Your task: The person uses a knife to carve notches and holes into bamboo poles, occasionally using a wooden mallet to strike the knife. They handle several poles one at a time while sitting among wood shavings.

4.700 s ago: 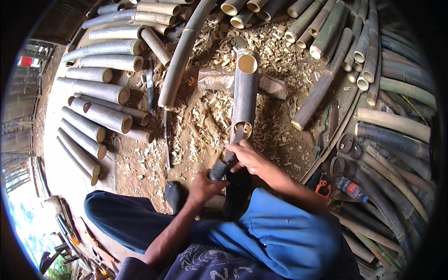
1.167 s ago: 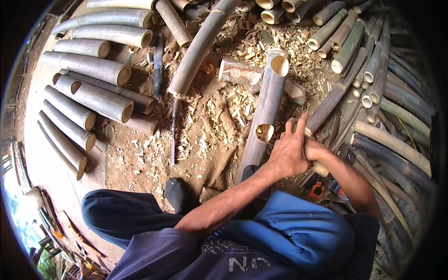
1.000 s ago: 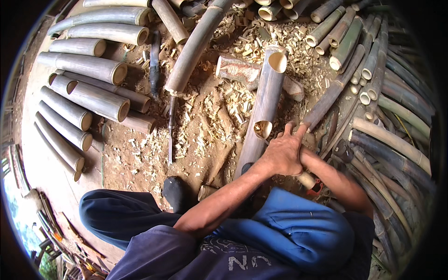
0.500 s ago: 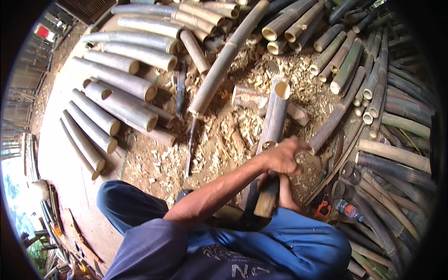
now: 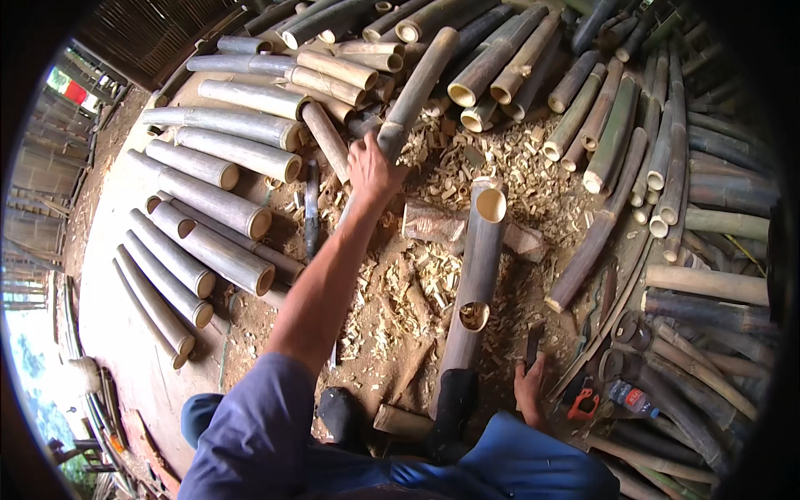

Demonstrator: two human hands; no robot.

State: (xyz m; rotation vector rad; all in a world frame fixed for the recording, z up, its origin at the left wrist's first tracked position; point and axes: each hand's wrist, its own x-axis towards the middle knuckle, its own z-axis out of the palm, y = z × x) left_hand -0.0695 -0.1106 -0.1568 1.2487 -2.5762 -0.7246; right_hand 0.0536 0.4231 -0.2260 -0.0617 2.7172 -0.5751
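Note:
My left hand [image 5: 373, 171] is reaching forward, closed round a long grey-brown bamboo pole [image 5: 417, 83] that slants up and away. At my right, low by the ground, my right hand [image 5: 528, 385] is closed on a dark-bladed tool [image 5: 533, 342]; its handle is mostly hidden in the fingers. Between the hands lies a bamboo tube [image 5: 479, 258] with a slanted cut at its far end and a round hole nearer me. Its far part rests across a short log [image 5: 433, 223], and my dark-covered foot [image 5: 455, 400] is against its near end.
Cut bamboo tubes [image 5: 217, 250] lie in a row at left. More bamboo [image 5: 508, 67] is stacked at the back and right. Wood chips [image 5: 417, 275] cover the ground. A dark tool [image 5: 312, 212] lies left; a bottle [image 5: 633, 398] and orange-red object [image 5: 583, 404] lie right.
My left hand has moved from above the holed tube forward and left onto the long pole. My right hand has gone right and lower, away from the tube. The view has shifted.

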